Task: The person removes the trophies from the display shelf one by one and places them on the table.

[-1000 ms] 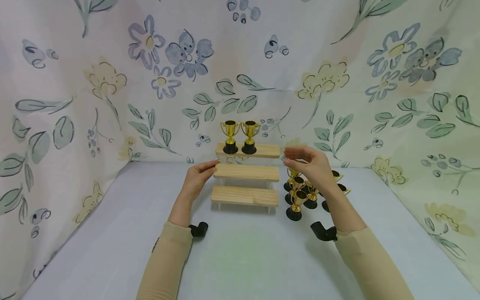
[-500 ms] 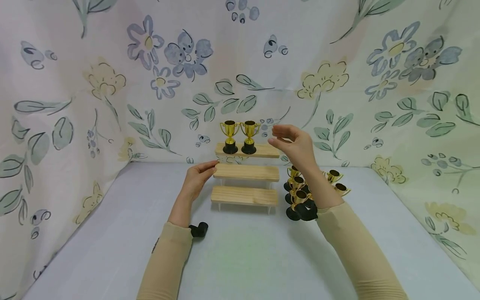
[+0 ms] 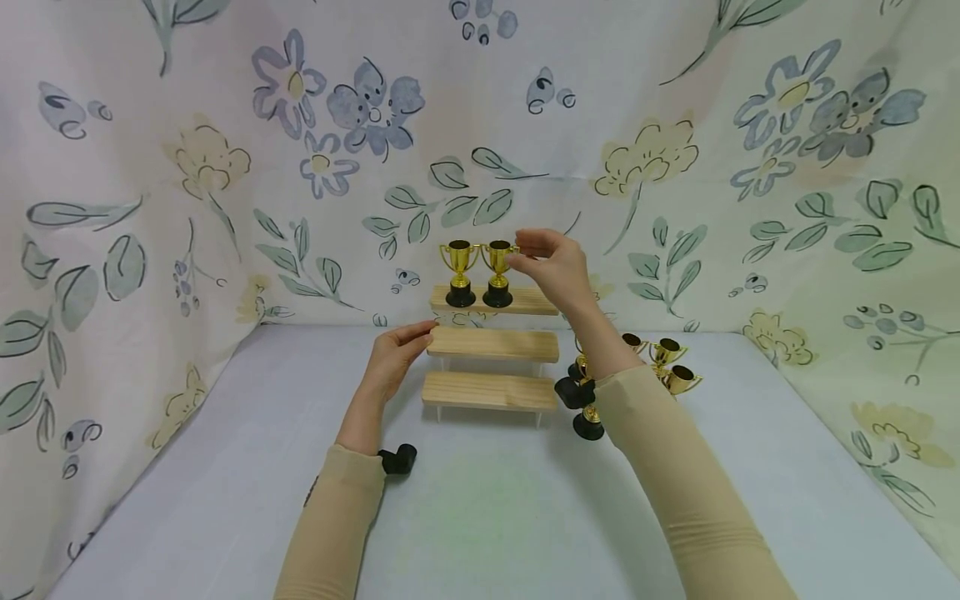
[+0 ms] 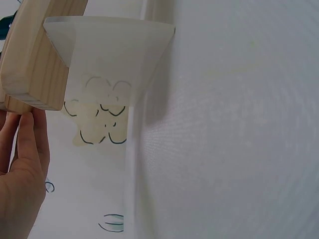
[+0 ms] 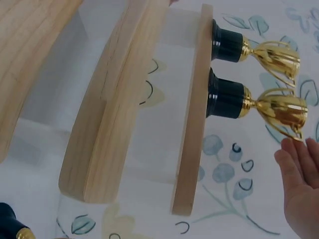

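Observation:
Two gold trophy cups with black bases stand upright on the top wooden shelf (image 3: 536, 301), a left trophy (image 3: 460, 271) and a right trophy (image 3: 497, 271). My right hand (image 3: 558, 268) is beside the right one, its fingertips right at the handle. In the right wrist view, the fingers (image 5: 294, 162) are extended close to the handle of the nearer trophy (image 5: 281, 108). My left hand (image 3: 392, 360) touches the left end of the middle wooden shelf (image 3: 492, 343) with fairly straight fingers. The left wrist view shows its fingers (image 4: 30, 142) against the wood.
Below is the lowest wooden shelf (image 3: 489, 392) on clear supports. Several more trophies (image 3: 666, 354) stand on the white table (image 3: 480, 508) at the right, partly hidden by my right forearm. A floral cloth (image 3: 315, 242) hangs behind the shelves.
My right hand has moved left and up, from above the group of trophies on the table to beside the right trophy on the top shelf. My left hand stays at the middle shelf.

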Demonstrator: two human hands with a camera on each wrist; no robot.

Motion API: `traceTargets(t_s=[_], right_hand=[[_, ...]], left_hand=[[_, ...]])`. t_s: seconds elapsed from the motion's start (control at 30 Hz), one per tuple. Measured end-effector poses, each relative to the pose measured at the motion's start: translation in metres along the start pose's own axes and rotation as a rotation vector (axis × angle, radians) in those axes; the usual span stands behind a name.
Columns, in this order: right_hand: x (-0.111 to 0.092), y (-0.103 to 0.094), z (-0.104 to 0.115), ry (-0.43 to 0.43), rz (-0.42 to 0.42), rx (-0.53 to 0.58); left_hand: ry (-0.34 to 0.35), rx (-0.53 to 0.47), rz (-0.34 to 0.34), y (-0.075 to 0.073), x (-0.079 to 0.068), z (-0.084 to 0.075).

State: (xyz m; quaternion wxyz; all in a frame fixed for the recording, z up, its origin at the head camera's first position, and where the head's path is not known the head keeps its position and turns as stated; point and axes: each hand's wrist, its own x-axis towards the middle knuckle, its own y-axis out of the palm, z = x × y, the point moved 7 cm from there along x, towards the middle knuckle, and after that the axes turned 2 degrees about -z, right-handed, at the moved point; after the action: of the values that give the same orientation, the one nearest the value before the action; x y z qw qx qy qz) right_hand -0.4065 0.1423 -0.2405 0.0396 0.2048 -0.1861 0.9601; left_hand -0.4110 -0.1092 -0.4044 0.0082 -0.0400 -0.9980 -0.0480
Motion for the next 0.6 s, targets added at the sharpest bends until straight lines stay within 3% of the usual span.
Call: traceTargets(t_s=[0.6], right_hand=[[0.009, 0.018, -0.006, 0.043, -0.017, -0.045]], left_hand=[[0.003, 0.021, 0.009, 0.001, -0.001, -0.001]])
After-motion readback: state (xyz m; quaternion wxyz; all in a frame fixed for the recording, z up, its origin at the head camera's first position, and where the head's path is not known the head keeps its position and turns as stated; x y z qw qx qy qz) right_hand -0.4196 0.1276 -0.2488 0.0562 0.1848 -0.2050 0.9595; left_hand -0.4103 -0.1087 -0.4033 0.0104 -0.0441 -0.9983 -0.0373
